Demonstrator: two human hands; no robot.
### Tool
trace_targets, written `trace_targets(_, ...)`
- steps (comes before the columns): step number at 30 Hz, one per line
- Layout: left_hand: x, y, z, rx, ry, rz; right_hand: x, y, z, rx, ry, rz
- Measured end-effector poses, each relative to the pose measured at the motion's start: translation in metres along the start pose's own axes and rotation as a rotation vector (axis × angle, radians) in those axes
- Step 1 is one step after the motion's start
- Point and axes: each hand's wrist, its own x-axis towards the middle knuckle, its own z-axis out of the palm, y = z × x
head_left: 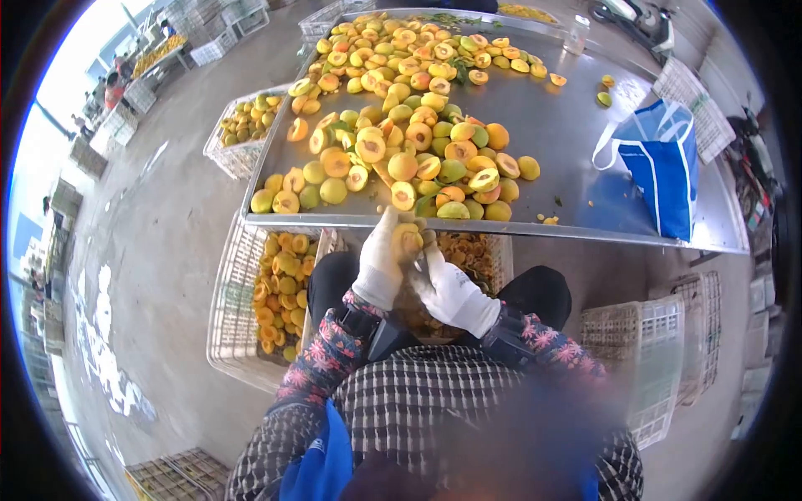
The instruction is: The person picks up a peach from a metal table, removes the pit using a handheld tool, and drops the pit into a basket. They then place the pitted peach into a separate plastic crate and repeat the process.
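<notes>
In a white glove, my left hand [383, 260] is closed around a yellow peach [407, 240] just below the table's front edge. My right hand [455, 292], gloved too, is curled close against the peach's right side; what its fingers hold is too small to make out. Beyond the hands, a heap of whole and halved yellow peaches [403, 166] lies on the metal table [551, 108]. Under the table edge, a crate [227, 321] holds peach pieces. Between my knees another crate [504, 260] contains brownish pieces, partly hidden by my hands.
A blue and white bag [660, 171] stands at the table's right, with a clear jar [576, 35] at the back. A peach-filled crate [236, 150] is left of the table. More crates [639, 355] stand on the floor at right. Distant people work at far left.
</notes>
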Motion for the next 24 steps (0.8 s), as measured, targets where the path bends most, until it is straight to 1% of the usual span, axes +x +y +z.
trace_targets(2, -0.001, -0.013, 0.001, -0.017, 0.005, 0.181, 0.0, -0.004, 0.005, -0.058, -0.002, -0.02)
trace_targets(3, -0.005, -0.012, 0.006, -0.003, 0.02, 0.21, -0.001, -0.004, 0.006, -0.086, -0.003, -0.028)
trace_targets(6, -0.015, -0.005, 0.018, 0.023, 0.086, 0.228, 0.005, 0.0, 0.0, -0.115, -0.082, 0.061)
trace_targets(7, -0.011, -0.008, 0.013, 0.077, 0.059, 0.263, 0.005, 0.004, -0.002, -0.159, -0.086, 0.049)
trace_targets(10, -0.013, -0.007, 0.012, 0.058, 0.036, 0.273, 0.005, 0.001, 0.005, 0.014, -0.052, 0.016)
trace_targets(11, -0.012, -0.006, 0.011, 0.051, 0.013, 0.288, 0.005, 0.002, 0.006, 0.14, -0.068, -0.01)
trace_targets(14, -0.013, -0.003, 0.011, 0.057, -0.01, 0.276, 0.003, 0.0, 0.0, 0.008, -0.162, 0.096)
trace_targets(17, 0.0, -0.006, 0.001, 0.216, 0.019, 0.225, 0.004, 0.01, 0.0, -0.081, -0.261, 0.186)
trace_targets(20, -0.004, -0.001, 0.004, 0.125, 0.008, 0.124, 0.002, 0.022, 0.01, 0.304, -0.104, 0.075)
trace_targets(23, 0.005, 0.008, -0.003, 0.274, -0.113, 0.011, 0.0, 0.033, -0.007, 0.166, -0.229, 0.144)
trace_targets(24, 0.006, 0.004, -0.005, 0.299, -0.113, 0.068, -0.001, 0.035, -0.011, 0.144, -0.221, 0.175)
